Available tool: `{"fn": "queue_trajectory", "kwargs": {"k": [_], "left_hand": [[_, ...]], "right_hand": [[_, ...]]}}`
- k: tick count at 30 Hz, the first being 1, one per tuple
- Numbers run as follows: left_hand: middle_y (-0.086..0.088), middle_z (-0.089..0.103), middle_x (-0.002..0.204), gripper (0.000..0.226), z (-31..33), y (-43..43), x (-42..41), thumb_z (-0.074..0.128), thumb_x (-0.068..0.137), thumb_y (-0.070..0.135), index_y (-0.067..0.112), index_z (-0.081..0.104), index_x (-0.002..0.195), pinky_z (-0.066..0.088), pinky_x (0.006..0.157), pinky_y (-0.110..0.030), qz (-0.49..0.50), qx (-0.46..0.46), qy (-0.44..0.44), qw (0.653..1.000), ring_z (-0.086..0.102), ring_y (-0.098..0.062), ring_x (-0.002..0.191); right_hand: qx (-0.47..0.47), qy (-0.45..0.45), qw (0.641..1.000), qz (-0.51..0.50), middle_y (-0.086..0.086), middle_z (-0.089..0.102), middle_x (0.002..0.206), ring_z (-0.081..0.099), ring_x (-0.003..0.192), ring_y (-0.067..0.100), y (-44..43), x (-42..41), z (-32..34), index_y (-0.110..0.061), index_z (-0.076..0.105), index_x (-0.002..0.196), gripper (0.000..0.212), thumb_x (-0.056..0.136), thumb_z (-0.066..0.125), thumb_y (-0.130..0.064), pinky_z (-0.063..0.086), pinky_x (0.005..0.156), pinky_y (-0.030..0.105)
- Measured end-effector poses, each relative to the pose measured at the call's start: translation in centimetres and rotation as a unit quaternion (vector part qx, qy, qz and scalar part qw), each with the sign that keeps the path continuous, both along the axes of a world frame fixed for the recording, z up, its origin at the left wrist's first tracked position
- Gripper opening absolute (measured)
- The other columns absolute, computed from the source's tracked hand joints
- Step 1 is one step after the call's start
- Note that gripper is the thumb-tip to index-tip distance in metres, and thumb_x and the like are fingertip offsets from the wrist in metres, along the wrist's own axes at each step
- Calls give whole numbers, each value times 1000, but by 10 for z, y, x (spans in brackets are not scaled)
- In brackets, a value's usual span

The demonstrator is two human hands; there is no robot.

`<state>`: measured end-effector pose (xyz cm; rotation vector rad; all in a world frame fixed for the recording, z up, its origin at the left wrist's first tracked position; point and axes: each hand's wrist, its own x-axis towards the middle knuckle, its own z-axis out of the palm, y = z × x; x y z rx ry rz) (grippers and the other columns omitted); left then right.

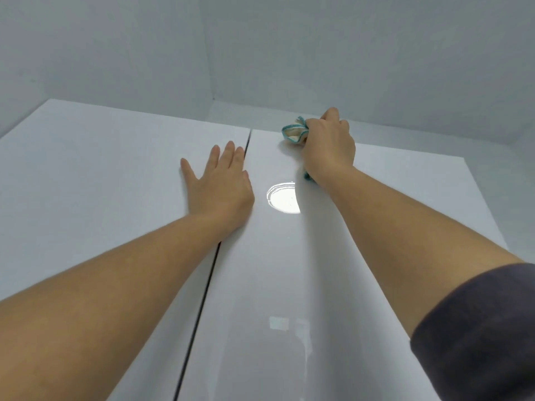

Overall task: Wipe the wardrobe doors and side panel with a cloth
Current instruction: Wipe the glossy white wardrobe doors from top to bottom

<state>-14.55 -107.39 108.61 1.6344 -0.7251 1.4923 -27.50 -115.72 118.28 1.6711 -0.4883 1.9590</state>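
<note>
Two glossy white wardrobe doors fill the view, seen from below: the left door [101, 183] and the right door [390, 204], split by a thin dark gap. My left hand [220, 183] lies flat and open on the left door, fingertips beside the gap. My right hand [328, 146] is closed on a bunched cream cloth with teal edging [293, 133], pressing it against the right door close to its top edge. A bit of the cloth shows below my wrist too.
A grey ceiling [260, 47] and wall corner rise above the wardrobe top. A round lamp reflection [285, 198] shines on the right door between my arms. My right arm wears a dark grey sleeve [477, 328].
</note>
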Motion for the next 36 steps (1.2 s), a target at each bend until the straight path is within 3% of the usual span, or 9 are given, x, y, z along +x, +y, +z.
{"fn": "queue_trajectory", "kwargs": {"k": [5,11,22,29,36], "left_hand": [[9,-1,162,53,1,-4,-7,17,102,22,23,7,154,-4,114,-62,22,-24,27,999,-1,-14,149],[9,0,162,53,-1,-4,-10,17,102,18,24,9,154,-3,114,-62,28,-29,36,999,0,-13,149],[11,1,161,52,-3,0,-6,14,102,25,26,9,154,-5,114,-60,29,-15,36,999,1,-10,148],[13,7,161,51,-4,15,3,14,101,37,32,14,152,-6,113,-61,41,20,10,999,5,-9,148],[8,30,153,46,1,31,2,17,101,41,36,36,143,3,114,-58,4,27,-17,999,24,-20,140]], "right_hand": [[11,-26,1000,-6,11,42,121,44,105,32,-39,-43,3,-10,61,102,25,88,43,1,43,77,39],[45,-58,997,-12,13,42,120,44,104,34,-84,-97,1,-9,60,105,27,82,54,3,39,73,38],[113,-120,986,-10,14,41,120,42,106,34,-142,-168,-10,-10,60,111,27,89,47,-1,41,76,40],[200,-199,959,36,19,40,126,43,111,37,-141,-167,-27,-3,53,116,24,93,46,-3,40,83,39],[157,-192,967,51,19,41,124,45,105,36,-101,-116,-45,-1,52,116,25,93,44,1,32,74,33]]}}
